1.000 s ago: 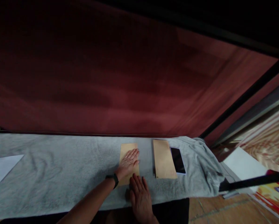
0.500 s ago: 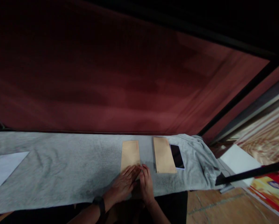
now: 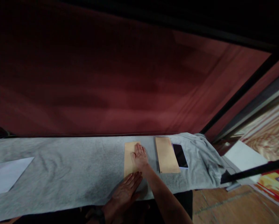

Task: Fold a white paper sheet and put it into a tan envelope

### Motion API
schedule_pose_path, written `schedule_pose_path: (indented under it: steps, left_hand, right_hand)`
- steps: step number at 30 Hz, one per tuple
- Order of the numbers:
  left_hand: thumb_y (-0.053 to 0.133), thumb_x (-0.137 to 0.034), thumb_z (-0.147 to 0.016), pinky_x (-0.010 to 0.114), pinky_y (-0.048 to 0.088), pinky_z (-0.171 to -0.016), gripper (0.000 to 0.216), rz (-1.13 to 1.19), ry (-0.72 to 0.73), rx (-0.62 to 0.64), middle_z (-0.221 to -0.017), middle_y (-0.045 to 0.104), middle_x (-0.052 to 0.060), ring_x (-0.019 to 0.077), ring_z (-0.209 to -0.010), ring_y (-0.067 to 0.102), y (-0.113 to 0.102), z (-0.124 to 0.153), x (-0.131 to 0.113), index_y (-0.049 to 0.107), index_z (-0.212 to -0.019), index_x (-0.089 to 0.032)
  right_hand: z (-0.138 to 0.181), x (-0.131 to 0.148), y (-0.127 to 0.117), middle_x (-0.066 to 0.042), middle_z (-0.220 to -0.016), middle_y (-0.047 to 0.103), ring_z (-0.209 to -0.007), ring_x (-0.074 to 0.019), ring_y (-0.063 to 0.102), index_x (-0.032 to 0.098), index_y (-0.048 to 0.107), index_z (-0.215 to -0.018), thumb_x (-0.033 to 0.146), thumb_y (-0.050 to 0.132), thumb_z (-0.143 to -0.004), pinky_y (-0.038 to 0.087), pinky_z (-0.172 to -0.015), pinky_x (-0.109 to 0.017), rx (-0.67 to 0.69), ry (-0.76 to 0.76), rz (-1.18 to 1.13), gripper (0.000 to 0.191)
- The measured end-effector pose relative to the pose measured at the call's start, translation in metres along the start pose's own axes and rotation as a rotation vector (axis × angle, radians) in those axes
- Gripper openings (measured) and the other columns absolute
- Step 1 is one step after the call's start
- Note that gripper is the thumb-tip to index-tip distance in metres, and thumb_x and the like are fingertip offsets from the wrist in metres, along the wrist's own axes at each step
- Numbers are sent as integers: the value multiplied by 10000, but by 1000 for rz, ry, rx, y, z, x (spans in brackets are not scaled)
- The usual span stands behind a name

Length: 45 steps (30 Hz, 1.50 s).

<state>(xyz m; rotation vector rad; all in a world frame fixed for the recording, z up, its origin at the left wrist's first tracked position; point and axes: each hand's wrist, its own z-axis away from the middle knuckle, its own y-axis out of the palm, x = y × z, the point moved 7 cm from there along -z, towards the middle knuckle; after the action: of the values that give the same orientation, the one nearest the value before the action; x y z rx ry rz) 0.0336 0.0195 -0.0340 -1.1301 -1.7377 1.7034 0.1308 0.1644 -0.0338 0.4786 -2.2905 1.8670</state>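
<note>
A tan paper envelope (image 3: 129, 157) lies on the grey cloth in front of me. Across its upper right part rests my right hand (image 3: 140, 156), laid flat with the fingers stretched out. My left hand (image 3: 127, 189) lies over the near end of the same envelope, fingers extended, and hides that edge. Neither hand grips anything. To the right, a second tan envelope or a stack of them (image 3: 167, 155) lies beside a dark-screened phone (image 3: 180, 156) with a pale edge.
Grey cloth (image 3: 78, 168) covers the long work surface. White paper (image 3: 7, 174) lies at the far left. A dark red panel (image 3: 120, 90) rises behind. At right are a black bar (image 3: 253, 172), a white sheet (image 3: 245, 157) and a red-and-yellow package (image 3: 276, 183).
My right hand has slid away from me, up the envelope, and flattened. My left hand stays at the near end. The view has shifted slightly.
</note>
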Motion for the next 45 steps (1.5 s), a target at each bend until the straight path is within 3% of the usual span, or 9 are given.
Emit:
schedule_pose_path:
  steps: [4,8,14,24,30,33,37,42,45]
  left_hand:
    - [567,-308,-925,462,393,-1156,761,20,11,-34,-1597,353,74,256,-1426,413,-10,0,-4,181,-1580,-272]
    - [563,-316,-929,452,378,-1169,769,12,4,-33,-1591,360,80,252,-1416,428,-15,2,-5,163,-1585,-266]
    - [519,-436,-955,418,402,-1153,735,-66,37,-45,-1565,406,91,249,-1384,473,-4,8,0,187,-1583,-246]
    - [516,-424,-948,404,449,-1117,695,-74,26,-131,-1557,429,64,233,-1375,485,-3,20,5,250,-1569,-262]
    - [482,-429,-965,379,435,-1117,677,-48,-28,-121,-1552,441,33,219,-1372,489,-4,25,9,211,-1574,-311]
    - [414,-435,-998,379,375,-1158,605,-48,-85,-120,-1557,435,44,205,-1394,459,-3,11,16,254,-1565,-295]
    - [320,-371,-1028,425,277,-1205,513,-69,-148,-82,-1579,401,59,199,-1450,371,-1,-32,32,363,-1528,-259]
    - [326,-319,-1006,550,208,-1199,501,-114,-294,-74,-1596,370,38,255,-1494,276,-6,-93,68,420,-1498,-295]
    - [320,-351,-1002,563,167,-1199,511,-146,-400,-99,-1595,374,33,273,-1495,267,-12,-113,87,413,-1502,-299]
  right_hand:
    - [-14,-6,2,-185,-1574,339,-1452,-274,350,53,356,-1518,365,347,-1029,230,-1195,-453,22,59,16,580]
    - [-4,-5,2,-193,-1561,362,-1440,-292,370,58,367,-1514,391,370,-1024,248,-1188,-478,-16,49,20,592]
    - [53,-2,-14,-147,-1542,425,-1421,-265,405,119,412,-1496,378,387,-1032,305,-1169,-464,-120,-84,0,533]
    - [152,10,-54,-90,-1542,438,-1419,-228,407,210,355,-1528,352,485,-1009,308,-1187,-459,-93,-265,5,553]
    - [176,12,-69,-73,-1579,373,-1436,-229,384,225,267,-1560,333,486,-1013,327,-1184,-463,-70,-305,6,600]
    - [175,11,-69,-75,-1554,419,-1425,-233,402,226,298,-1550,366,481,-1018,335,-1178,-473,-75,-277,-15,580]
    - [174,10,-65,-59,-1515,484,-1396,-241,445,276,379,-1515,417,506,-1006,342,-1169,-494,-96,-245,-58,544]
    - [174,11,-65,-50,-1557,423,-1391,-263,450,344,380,-1511,447,506,-1001,351,-1152,-513,-56,-212,-58,535]
    - [174,12,-66,-48,-1579,383,-1406,-276,429,355,389,-1504,442,496,-1006,351,-1148,-524,-29,-185,-66,517]
